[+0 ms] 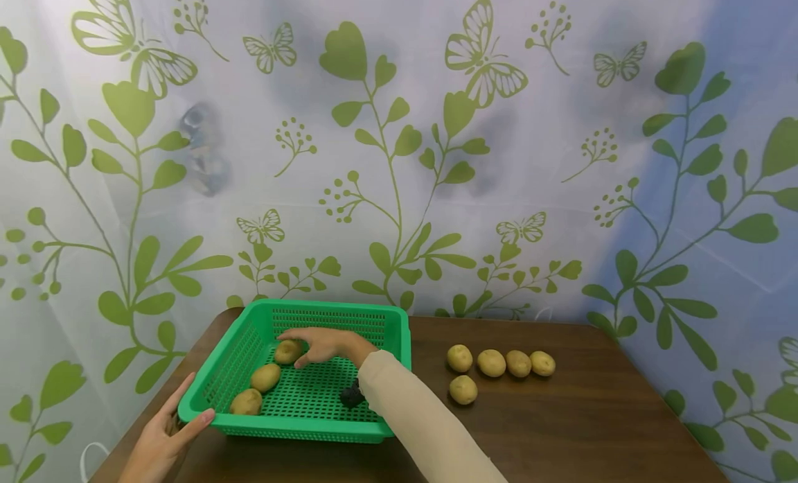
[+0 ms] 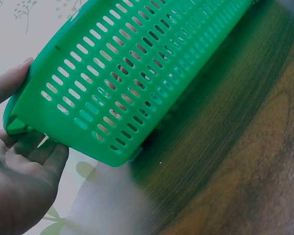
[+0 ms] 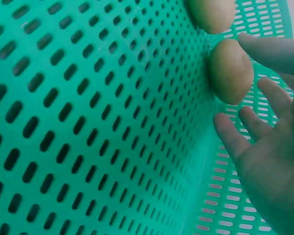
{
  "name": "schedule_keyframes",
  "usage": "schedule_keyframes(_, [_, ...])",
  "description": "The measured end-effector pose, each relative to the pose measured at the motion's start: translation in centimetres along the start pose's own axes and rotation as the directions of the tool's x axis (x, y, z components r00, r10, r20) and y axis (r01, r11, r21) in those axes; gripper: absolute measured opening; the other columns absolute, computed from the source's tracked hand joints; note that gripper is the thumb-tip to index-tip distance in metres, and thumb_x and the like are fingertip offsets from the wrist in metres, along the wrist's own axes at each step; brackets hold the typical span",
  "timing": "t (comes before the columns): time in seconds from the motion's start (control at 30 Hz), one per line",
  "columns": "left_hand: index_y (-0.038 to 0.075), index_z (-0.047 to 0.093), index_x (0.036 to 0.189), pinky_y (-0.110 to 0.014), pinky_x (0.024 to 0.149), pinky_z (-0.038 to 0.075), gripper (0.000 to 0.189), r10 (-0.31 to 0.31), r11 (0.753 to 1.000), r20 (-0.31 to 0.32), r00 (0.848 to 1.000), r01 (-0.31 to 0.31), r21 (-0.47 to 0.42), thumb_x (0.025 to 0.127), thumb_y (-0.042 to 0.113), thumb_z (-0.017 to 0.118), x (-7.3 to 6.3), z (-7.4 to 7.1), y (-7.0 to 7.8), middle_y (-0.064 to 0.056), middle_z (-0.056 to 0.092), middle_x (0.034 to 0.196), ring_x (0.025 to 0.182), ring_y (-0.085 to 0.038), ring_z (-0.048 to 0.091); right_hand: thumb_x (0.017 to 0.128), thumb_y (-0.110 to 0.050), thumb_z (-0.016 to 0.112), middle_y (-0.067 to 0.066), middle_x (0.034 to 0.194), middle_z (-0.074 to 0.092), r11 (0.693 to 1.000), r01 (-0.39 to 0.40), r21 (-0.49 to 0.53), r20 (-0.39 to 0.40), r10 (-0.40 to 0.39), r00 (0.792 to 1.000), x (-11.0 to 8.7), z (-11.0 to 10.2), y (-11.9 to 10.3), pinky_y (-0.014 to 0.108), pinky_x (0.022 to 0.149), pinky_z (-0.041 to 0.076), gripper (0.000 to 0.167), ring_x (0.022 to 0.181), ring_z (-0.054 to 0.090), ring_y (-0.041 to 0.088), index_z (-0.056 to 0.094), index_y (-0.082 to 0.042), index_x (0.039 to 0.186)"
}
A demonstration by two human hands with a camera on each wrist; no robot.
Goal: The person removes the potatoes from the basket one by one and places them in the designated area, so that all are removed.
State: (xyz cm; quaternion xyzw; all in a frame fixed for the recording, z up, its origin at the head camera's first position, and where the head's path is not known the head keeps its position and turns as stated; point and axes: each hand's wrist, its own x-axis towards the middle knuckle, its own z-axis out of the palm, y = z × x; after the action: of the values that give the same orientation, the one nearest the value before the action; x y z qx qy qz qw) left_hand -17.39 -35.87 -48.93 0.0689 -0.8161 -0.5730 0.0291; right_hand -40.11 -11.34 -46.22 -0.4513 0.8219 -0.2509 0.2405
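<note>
A green plastic basket (image 1: 399,372) with slotted walls stands on the wooden table. My left hand (image 1: 163,431) grips its near left corner, thumb over the rim and fingers curled beneath it in the left wrist view. Three potatoes lie in a row along the basket's left side: a near one (image 1: 246,402), a middle one (image 1: 265,378) and a far one (image 1: 288,352). Reaching inside, my right hand (image 1: 324,344) is beside the far potato with fingers spread. In the right wrist view, the thumb tip is right at the upper edge of a potato (image 3: 231,72), the other fingers loosely extended.
Right of the basket, several potatoes lie on the brown table (image 1: 592,414): four in a rough row, including one at the right end (image 1: 542,364), and a nearer one (image 1: 463,390). A small black object (image 1: 352,396) shows under my right wrist. A leaf-patterned curtain (image 1: 424,192) hangs behind.
</note>
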Motion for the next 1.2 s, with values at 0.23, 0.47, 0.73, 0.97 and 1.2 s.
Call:
schedule_keyframes(0.23, [0.013, -0.003, 0.167, -0.011, 0.081, 0.047, 0.089, 0.008, 0.998, -0.016, 1.000, -0.007, 0.056, 0.108, 0.033, 0.061, -0.1, -0.1, 0.2, -0.036, 0.009, 0.164, 0.128, -0.001, 0.047, 0.104, -0.018, 0.067, 0.001, 0.168, 0.022, 0.998, -0.024, -0.063, 0.032, 0.026, 0.999, 0.1, 0.3, 0.1, 0.036, 0.117, 0.034, 0.066, 0.152, 0.021, 0.017, 0.038, -0.024, 0.162])
schedule_keyframes(0.47, [0.012, -0.003, 0.167, -0.013, 0.082, 0.048, 0.090, 0.003, 1.000, -0.010, 1.000, -0.003, 0.027, 0.107, 0.032, 0.061, -0.1, 0.1, 0.2, -0.036, 0.011, 0.163, 0.120, 0.007, 0.049, 0.102, -0.022, 0.071, 0.000, 0.152, 0.040, 0.991, -0.045, -0.126, -0.031, 0.041, 0.999, 0.2, 0.7, 0.5, 0.030, 0.103, 0.044, 0.051, 0.136, 0.041, 0.014, 0.054, -0.025, 0.150])
schedule_keyframes(0.73, [0.010, -0.001, 0.167, -0.014, 0.082, 0.050, 0.089, 0.020, 1.000, -0.022, 1.000, -0.021, -0.004, 0.107, 0.030, 0.062, -0.3, 0.2, 0.2, -0.037, 0.015, 0.162, 0.101, 0.025, 0.039, 0.096, -0.014, 0.078, 0.000, 0.128, 0.057, 0.998, 0.001, -0.069, 0.039, 0.002, 0.999, 0.2, 0.4, 0.3, 0.025, 0.085, 0.049, 0.042, 0.107, 0.057, 0.010, 0.057, -0.021, 0.132])
schedule_keyframes(0.97, [0.012, -0.001, 0.167, -0.014, 0.082, 0.049, 0.089, 0.006, 0.999, -0.034, 0.999, -0.004, 0.038, 0.107, 0.033, 0.062, -0.4, 0.0, 0.2, -0.036, 0.015, 0.163, 0.106, 0.021, 0.043, 0.093, -0.006, 0.080, -0.005, 0.116, 0.055, 0.993, -0.042, 0.110, 0.090, 0.032, 0.995, 0.0, 0.0, 0.2, 0.029, 0.078, 0.051, 0.041, 0.095, 0.056, 0.012, 0.062, -0.014, 0.128])
schedule_keyframes(1.2, [0.018, -0.002, 0.167, -0.033, 0.095, 0.051, 0.089, -0.019, 0.995, -0.028, 0.999, 0.022, 0.095, 0.107, 0.038, 0.060, -0.2, 0.1, 0.4, -0.035, 0.009, 0.165, 0.144, -0.049, 0.029, 0.093, 0.000, 0.077, 0.003, 0.116, 0.060, 0.943, -0.034, 0.331, 0.136, -0.012, 0.991, -0.6, -1.2, 0.2, 0.045, 0.085, 0.056, 0.048, 0.094, 0.061, 0.017, 0.059, -0.003, 0.138])
